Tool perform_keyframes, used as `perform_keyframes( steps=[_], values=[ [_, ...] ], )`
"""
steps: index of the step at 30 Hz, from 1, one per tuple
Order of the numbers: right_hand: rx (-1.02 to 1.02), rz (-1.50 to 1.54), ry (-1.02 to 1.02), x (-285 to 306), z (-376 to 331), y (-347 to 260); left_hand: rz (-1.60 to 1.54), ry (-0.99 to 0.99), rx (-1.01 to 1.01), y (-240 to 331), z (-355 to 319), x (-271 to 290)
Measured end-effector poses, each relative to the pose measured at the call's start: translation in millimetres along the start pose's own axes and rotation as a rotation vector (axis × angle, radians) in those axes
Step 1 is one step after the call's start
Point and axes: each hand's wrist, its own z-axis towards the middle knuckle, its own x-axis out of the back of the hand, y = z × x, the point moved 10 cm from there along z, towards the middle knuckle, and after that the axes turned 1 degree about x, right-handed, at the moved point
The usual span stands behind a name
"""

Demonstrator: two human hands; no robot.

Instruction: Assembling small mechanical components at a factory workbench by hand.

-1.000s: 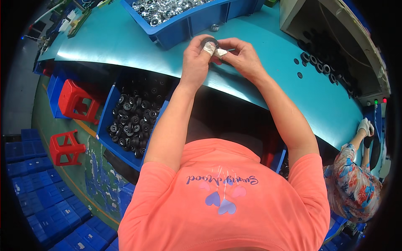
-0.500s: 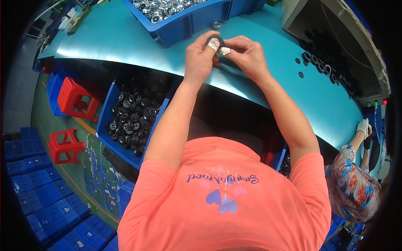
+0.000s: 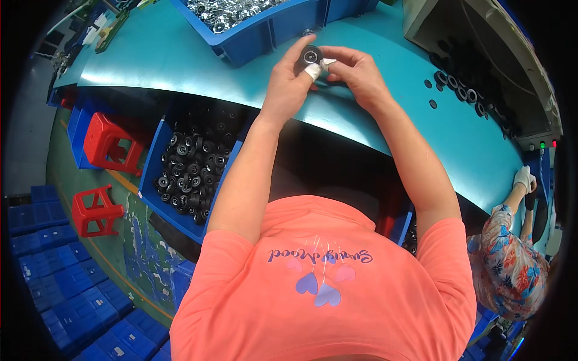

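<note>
Between my two hands, above the teal tabletop (image 3: 156,54), is a small black wheel (image 3: 311,56) with a shiny hub at its centre. My left hand (image 3: 288,81) grips its left side, its white-wrapped thumb below the wheel and a finger over the top. My right hand (image 3: 355,72) pinches the wheel's right edge with thumb and forefinger, a white wrap on a digit there. Just behind my fingers, a small shiny hub (image 3: 308,33) lies by the blue bin. Some of my fingertips are hidden behind the wheel.
A blue bin (image 3: 241,45) of shiny hubs stands at the far side. Black rings (image 3: 460,93) lie to the right beside a machine housing. Under the table, a blue crate (image 3: 158,147) holds many black wheels. Red stools (image 3: 96,210) stand left; a gloved co-worker (image 3: 512,259) is at right.
The wheel has tilted so that its face with the shiny hub now shows. My left thumb has moved from across the ring to below it.
</note>
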Motion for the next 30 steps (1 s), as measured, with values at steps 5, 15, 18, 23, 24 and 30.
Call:
perform_keyframes(
  steps=[5, 15, 18, 23, 24, 30],
  values=[
    [-0.017, -0.006, 0.022, 0.1, -0.2, 4.1, 0.194, 0.002, -0.081, 4.5, -2.1, -6.2],
    [-0.048, 0.095, -0.025, 7.8, 6.1, 16.4, 0.380, 0.053, -0.158, 12.8, -6.0, -9.9],
    [-0.092, 0.147, -0.094, 4.0, 5.4, 18.1, 0.415, 0.056, -0.207, 13.1, -6.6, -8.7],
    [-0.198, 0.311, -0.169, -0.8, 2.8, 17.3, 0.132, 0.051, -0.049, 0.0, -3.7, -0.9],
    [-0.191, 0.302, -0.168, -0.3, 2.5, 16.9, 0.134, 0.049, -0.055, -0.4, -4.2, -0.8],
    [-0.178, 0.249, -0.165, 2.7, 3.6, 20.0, 0.136, 0.067, -0.037, 6.7, -7.9, -1.7]
  ],
)
